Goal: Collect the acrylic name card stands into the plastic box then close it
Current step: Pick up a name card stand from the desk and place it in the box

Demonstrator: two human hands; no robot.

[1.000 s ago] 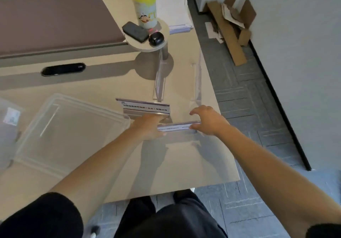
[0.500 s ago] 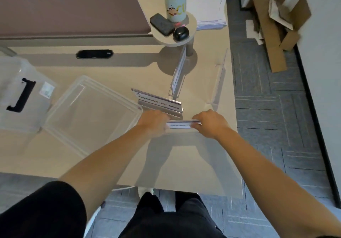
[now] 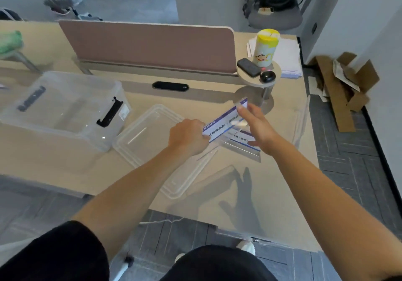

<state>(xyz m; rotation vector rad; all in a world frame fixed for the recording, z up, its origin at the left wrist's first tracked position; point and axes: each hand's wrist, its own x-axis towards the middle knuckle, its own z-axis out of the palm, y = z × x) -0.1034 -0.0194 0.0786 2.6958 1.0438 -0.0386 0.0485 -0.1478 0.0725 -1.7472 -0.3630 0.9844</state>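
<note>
My left hand [image 3: 188, 137] grips one end of an acrylic name card stand [image 3: 224, 121] with a blue-and-white card, lifted off the desk and tilted. My right hand [image 3: 256, 126] has its fingers spread over the stand's far end, touching it. A second stand [image 3: 243, 144] lies flat on the desk under my right hand. Another clear stand [image 3: 301, 119] stands upright near the desk's right edge. The clear plastic box [image 3: 63, 108] with black latches sits open at the left. Its clear lid [image 3: 152, 132] lies flat beside it, under my left forearm.
A pink divider panel [image 3: 148, 45] runs along the back of the desk. A small round shelf [image 3: 258, 78] holds a yellow-lidded canister [image 3: 264, 48], a dark case and a black mouse. Papers [image 3: 287, 60] lie behind it. Cardboard scraps [image 3: 343, 84] lie on the floor right.
The stand that both hands held flat near the desk has been lifted and tilted up. My right hand opened and moved to its far end. The view swung left, showing the box.
</note>
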